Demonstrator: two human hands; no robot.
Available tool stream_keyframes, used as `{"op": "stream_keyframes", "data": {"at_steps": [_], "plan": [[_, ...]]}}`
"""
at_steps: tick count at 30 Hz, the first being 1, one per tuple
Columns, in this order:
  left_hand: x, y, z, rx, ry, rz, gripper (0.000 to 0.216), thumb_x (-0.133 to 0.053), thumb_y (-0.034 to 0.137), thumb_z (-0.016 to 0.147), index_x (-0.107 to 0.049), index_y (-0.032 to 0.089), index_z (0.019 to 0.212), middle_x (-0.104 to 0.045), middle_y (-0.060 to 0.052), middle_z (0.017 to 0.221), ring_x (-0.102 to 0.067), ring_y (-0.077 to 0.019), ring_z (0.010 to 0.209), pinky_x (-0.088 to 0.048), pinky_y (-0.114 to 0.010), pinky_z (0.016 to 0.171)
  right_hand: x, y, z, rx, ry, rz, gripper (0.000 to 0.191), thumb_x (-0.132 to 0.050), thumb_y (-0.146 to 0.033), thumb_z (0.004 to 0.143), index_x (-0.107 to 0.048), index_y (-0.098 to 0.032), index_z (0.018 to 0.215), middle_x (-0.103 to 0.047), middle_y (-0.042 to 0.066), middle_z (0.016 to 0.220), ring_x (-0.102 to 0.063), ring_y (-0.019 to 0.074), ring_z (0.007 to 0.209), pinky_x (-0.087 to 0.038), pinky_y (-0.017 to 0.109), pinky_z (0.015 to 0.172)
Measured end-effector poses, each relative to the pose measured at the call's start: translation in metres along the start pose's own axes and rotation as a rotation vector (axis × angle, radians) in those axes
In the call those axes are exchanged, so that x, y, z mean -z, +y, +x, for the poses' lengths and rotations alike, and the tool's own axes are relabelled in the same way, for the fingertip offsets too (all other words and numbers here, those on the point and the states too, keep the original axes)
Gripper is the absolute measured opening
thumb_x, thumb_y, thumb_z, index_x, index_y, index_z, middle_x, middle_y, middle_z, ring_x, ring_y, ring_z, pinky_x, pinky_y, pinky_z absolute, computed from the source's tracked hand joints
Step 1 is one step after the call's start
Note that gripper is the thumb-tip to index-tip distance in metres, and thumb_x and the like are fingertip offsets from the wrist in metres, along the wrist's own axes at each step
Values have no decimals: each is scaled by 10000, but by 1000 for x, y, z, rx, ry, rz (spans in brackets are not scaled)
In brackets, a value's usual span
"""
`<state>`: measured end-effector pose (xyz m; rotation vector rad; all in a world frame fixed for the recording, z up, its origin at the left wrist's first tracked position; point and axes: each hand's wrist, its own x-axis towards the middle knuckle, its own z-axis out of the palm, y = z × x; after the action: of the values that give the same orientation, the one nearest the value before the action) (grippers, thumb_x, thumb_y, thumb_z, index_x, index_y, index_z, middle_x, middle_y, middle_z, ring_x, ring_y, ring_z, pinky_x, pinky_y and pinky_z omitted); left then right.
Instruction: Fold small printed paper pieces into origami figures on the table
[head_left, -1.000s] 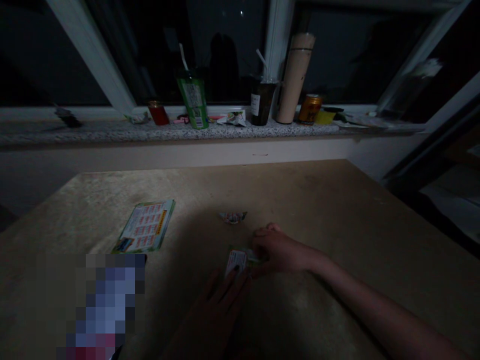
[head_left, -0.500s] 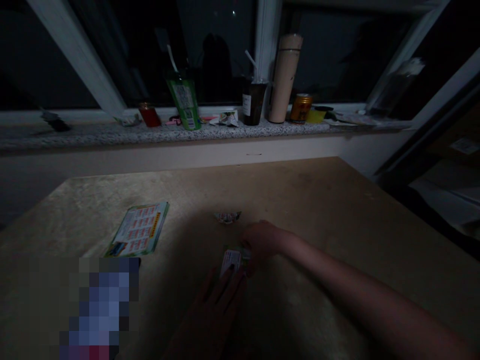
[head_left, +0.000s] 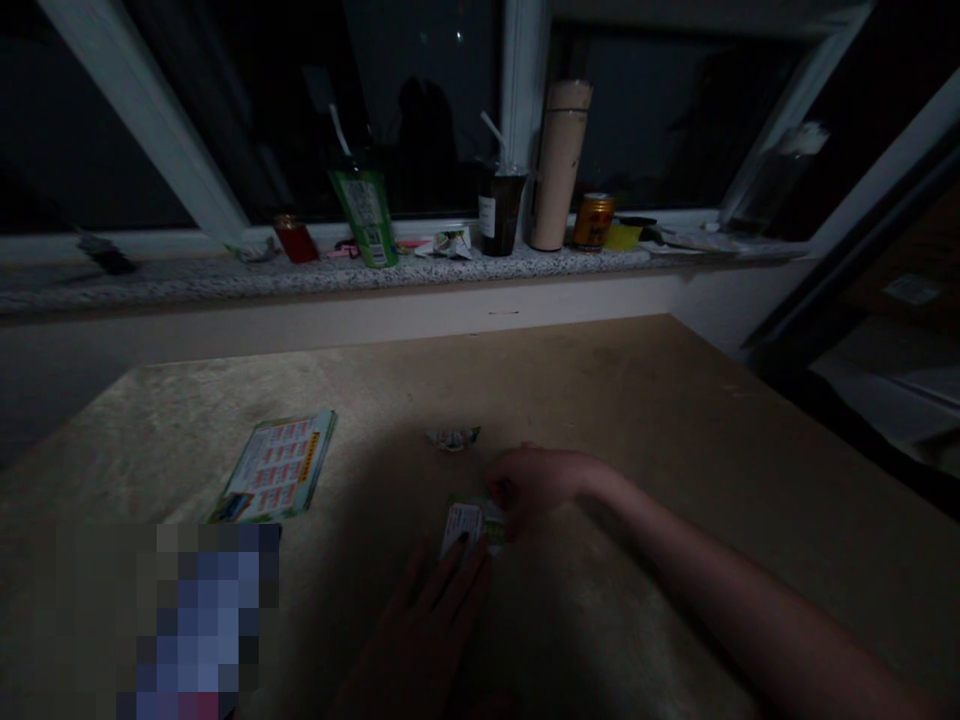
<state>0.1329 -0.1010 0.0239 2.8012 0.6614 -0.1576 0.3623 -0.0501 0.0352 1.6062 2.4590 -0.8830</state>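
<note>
A small printed paper [head_left: 466, 523] lies on the tan table [head_left: 675, 420] in dim light. My left hand [head_left: 439, 600] rests flat with its fingers stretched out, the fingertips pressing on the paper's near edge. My right hand [head_left: 534, 484] is curled, its fingers pinching the paper's right side. A small folded paper piece [head_left: 453, 438] sits just beyond the hands.
A stack of printed sheets [head_left: 276, 478] lies to the left. On the stone windowsill [head_left: 187, 280] stand a green cup [head_left: 364, 212], a dark cup [head_left: 498, 207], a tall flask [head_left: 556, 165], a gold can [head_left: 592, 221] and a red jar [head_left: 294, 238]. A blurred patch [head_left: 202, 620] covers the lower left.
My right hand has drawn back slightly and curled tighter on the paper. The left hand stays on the paper. The view has drifted a little.
</note>
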Motion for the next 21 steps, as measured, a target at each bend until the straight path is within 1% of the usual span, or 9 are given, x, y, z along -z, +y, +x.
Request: {"op": "stream_keyframes", "data": {"at_steps": [2,4,6,8,11,13,17,21], "plan": [[1,0,1,1,-21,-4,772,-516,578,864,-247,168,1460,-245,-103,1494,-236,-324,1369,-170,-530,1112,-2,3,-1,-21,36,2,211,-769,-268,659,-642,-188,808,-669,-22,824,-603,148,758,-377,296,757],[0,-1,2,3,-25,-9,787,-542,563,854,-230,178,1465,-239,-100,1496,-248,-325,1365,-174,-528,1112,-2,6,-2,-35,44,-6,208,-764,-254,655,-642,-187,809,-667,-21,833,-604,155,774,-371,315,792],[-1,-1,2,0,-11,-9,791,-550,555,853,-206,201,1471,-235,-89,1498,-245,-331,1364,-175,-533,1111,-2,9,-1,-3,13,31,220,-764,-248,649,-645,-185,823,-659,-27,817,-595,144,747,-386,279,739],[-2,-2,2,-3,-3,-5,790,-542,554,859,-187,212,1475,-242,-81,1498,-235,-336,1366,-176,-540,1110,-2,11,-1,33,-18,95,232,-761,-233,648,-647,-174,842,-645,-31,790,-577,125,700,-382,225,629],[-2,-3,2,-8,-21,15,803,-553,553,851,-194,193,1473,-230,-87,1499,-227,-333,1368,-182,-539,1109,0,13,-1,5,7,73,210,-757,-187,638,-646,-165,816,-622,-36,744,-543,110,656,-341,201,544],[-2,-3,3,-14,-31,29,802,-545,565,850,-223,162,1465,-219,-104,1497,-234,-331,1367,-186,-540,1107,0,15,-1,6,23,57,203,-759,-173,629,-638,-166,792,-604,-40,724,-527,104,641,-327,197,527],[-1,-4,2,-32,-30,45,769,-499,596,864,-284,146,1449,-262,-112,1483,-262,-329,1358,-203,-545,1101,-2,24,1,99,-59,230,236,-738,-111,623,-604,-149,813,-570,-41,733,-514,94,651,-347,174,521],[-3,-3,0,-47,17,85,766,-484,598,871,-281,139,1450,-266,-120,1483,-274,-329,1354,-231,-544,1091,-4,30,4,85,-65,265,270,-728,-63,588,-587,-136,807,-554,-42,718,-495,95,639,-341,185,519]]}}
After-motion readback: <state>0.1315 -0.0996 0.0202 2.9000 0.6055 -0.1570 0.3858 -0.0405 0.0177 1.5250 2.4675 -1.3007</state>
